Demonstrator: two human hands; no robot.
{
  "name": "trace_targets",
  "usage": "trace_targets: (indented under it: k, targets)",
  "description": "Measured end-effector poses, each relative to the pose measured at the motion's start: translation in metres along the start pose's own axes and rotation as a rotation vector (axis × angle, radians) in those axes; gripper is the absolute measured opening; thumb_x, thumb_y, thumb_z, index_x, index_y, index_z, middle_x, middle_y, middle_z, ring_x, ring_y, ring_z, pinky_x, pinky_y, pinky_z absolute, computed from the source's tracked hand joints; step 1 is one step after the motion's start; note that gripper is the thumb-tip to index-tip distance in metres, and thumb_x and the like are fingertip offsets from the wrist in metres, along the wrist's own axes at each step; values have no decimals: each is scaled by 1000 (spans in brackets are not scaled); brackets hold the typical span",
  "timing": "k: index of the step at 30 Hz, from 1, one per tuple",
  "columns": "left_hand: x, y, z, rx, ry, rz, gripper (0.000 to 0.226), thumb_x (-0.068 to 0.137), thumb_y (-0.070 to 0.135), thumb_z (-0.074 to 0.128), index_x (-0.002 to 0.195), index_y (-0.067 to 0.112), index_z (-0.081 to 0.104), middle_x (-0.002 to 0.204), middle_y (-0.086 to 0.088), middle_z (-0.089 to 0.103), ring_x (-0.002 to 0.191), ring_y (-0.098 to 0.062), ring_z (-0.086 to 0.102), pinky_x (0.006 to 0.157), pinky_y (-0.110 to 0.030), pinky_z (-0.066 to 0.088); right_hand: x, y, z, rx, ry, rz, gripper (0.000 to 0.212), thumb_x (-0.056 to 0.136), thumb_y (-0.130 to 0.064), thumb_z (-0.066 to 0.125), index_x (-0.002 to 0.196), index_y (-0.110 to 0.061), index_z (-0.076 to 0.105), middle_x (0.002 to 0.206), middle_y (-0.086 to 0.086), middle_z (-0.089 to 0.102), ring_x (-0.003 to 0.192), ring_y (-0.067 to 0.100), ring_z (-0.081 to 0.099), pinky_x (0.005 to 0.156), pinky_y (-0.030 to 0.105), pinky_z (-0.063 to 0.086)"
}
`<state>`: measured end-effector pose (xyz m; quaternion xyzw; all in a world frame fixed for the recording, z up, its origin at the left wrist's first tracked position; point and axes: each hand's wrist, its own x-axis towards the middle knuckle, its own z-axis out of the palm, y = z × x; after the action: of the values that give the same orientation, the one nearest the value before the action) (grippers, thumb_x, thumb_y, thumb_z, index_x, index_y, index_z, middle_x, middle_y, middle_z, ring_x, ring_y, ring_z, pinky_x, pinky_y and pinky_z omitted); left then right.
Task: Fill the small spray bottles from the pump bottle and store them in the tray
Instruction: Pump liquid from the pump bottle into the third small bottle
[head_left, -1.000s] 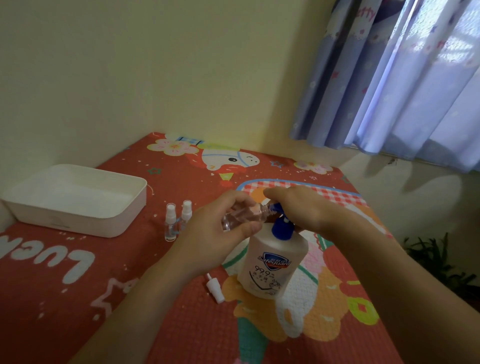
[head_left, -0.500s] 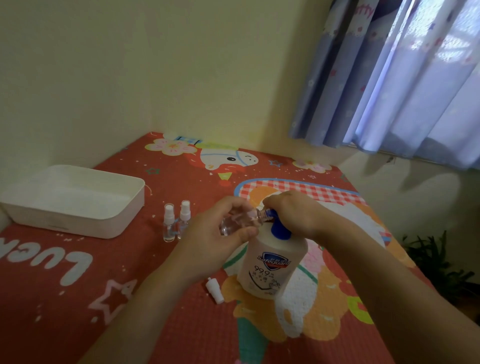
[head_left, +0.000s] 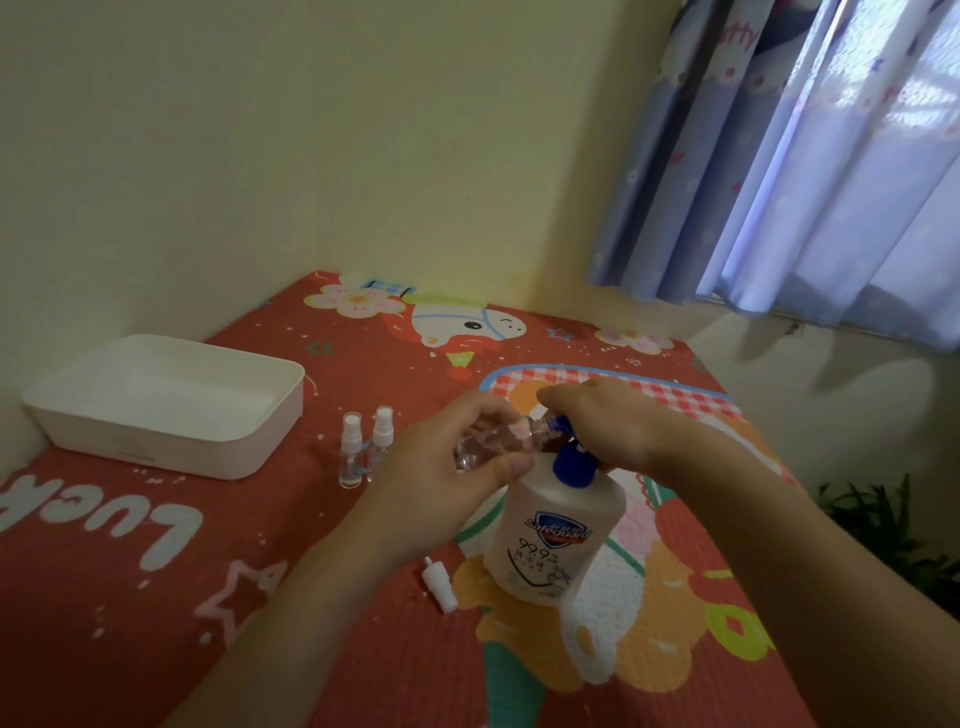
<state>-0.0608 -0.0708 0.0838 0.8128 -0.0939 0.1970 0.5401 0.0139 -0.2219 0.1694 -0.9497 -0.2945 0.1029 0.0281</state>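
The left hand (head_left: 447, 467) grips a small clear spray bottle (head_left: 493, 446), its fingers and thumb curled round the body, holding it nearly on its side with the open neck against the blue spout of the pump bottle (head_left: 558, 530). The right hand (head_left: 597, 421) rests on top of the blue pump head, fingers bent over it. The pump bottle stands upright on the tabletop (head_left: 156, 597), white with a blue shield label, just beside both hands. A loose white spray cap (head_left: 437, 584) lies on the tabletop below the left wrist. Two more small spray bottles (head_left: 366, 447), clear with white caps on, stand upright side by side between the left hand and the white tray (head_left: 249, 457).
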Motion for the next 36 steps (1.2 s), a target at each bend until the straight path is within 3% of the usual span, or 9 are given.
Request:
trace_targets:
  k: [2,8,13,18,20,23,29,32,36]
  targets:
    - [0,-4,0,-8,-11,-11,24,88,29,72,108,35,61,106,20,67,103,2,62,89,-27,51,2,-1,6,-96,52,-23,14,98,-7,35,87,-11,42,75,2,43,71,18,42,55,20,29]
    - [-3,-11,4,-6,11,-5,25,86,31,73,109,34,61,106,26,66,105,7,60,87,-11,45,6,1,10,-155,77,-48,14,97,-7,35,86,-11,43,86,6,46,78,20,41,57,25,27]
    - [-2,-11,5,-11,7,-16,26,86,32,73,109,36,61,108,24,66,108,3,60,92,-24,47,5,0,11,-133,77,-7,13,97,-6,36,87,-11,43,75,1,41,78,20,40,56,23,27]
    - [1,-5,1,-11,-14,-23,25,87,30,73,108,36,61,106,17,67,103,5,61,85,-17,47,0,-3,1,141,23,112,17,99,-10,35,106,-6,50,102,13,52,90,26,50,72,26,44]
    - [3,0,-2,9,-16,-8,24,87,30,73,107,38,61,105,17,66,103,3,61,84,-15,48,-5,-4,-8,367,-50,154,25,102,-26,33,112,-11,49,112,13,53,104,31,55,87,41,52]
    - [5,4,-5,17,-13,14,22,87,29,73,104,38,62,104,17,66,101,4,60,80,-8,46,-6,-2,-13,530,-107,250,40,100,-43,29,113,-12,52,117,13,58,106,31,58,92,47,51]
    - [3,2,-1,-19,-14,7,22,87,28,73,105,35,62,103,20,68,101,4,62,80,-9,47,-3,-1,-1,135,2,78,19,100,-11,34,107,-2,50,107,18,54,96,32,55,85,43,53]
    - [1,-5,1,8,-22,2,22,87,30,72,106,35,62,104,21,67,104,3,61,86,-19,49,3,1,9,34,85,43,18,98,-8,36,96,-5,53,96,10,53,84,21,48,74,30,38]
    - [-1,-9,3,6,-10,-13,25,87,33,72,109,35,62,107,21,68,107,3,61,92,-27,49,6,3,12,-32,93,1,20,97,-8,36,96,-5,55,94,11,54,83,21,47,72,28,36]
